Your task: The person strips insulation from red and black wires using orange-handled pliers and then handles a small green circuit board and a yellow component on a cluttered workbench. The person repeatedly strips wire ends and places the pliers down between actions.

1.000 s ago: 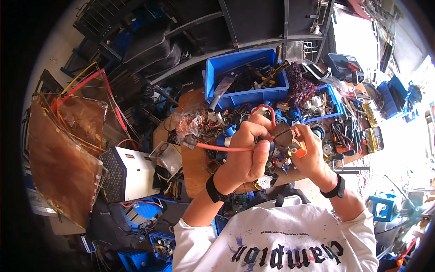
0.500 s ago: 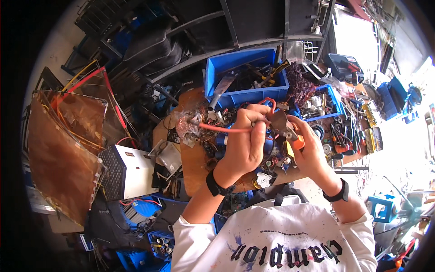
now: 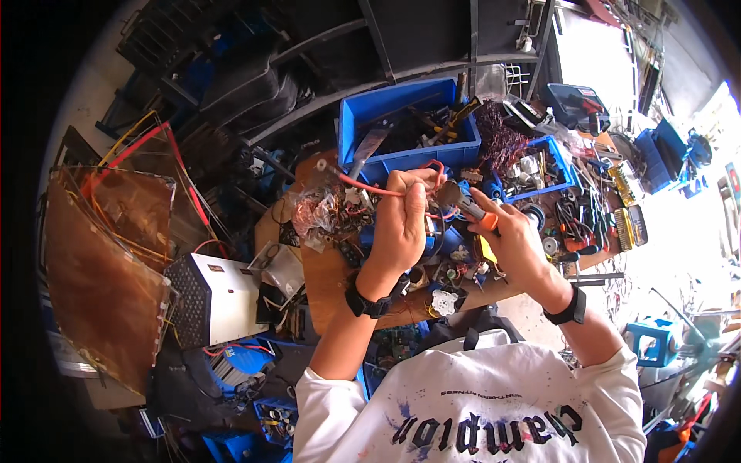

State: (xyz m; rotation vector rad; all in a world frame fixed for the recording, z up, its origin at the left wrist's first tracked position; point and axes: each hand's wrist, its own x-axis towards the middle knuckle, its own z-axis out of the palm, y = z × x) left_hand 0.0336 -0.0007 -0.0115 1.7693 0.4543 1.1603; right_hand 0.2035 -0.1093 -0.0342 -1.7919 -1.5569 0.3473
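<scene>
My left hand (image 3: 400, 231) is closed around a thick red wire (image 3: 359, 184). One end of the wire sticks out to the left, while the rest loops up past my fingertips. In my right hand (image 3: 515, 245) are pliers (image 3: 465, 203) with orange grips, my fingers wrapped round the handles. Their metal head points left, close to the fingertips of my left hand and the wire loop. Whether the jaws touch the wire, I cannot tell. Below both hands, the wooden workbench (image 3: 328, 289) is strewn with small parts.
A large blue bin (image 3: 409, 160) with tools stands beyond my hands. Right of it are a smaller blue tray (image 3: 567, 166) of metal parts and a tangle of dark wire (image 3: 502, 131). A clear plastic bag (image 3: 312, 216) lies left, near a white metal case (image 3: 231, 297).
Both hands have shifted slightly left. The wire's free end has swung upward, and the pliers have turned, with their head now further from my left fingers.
</scene>
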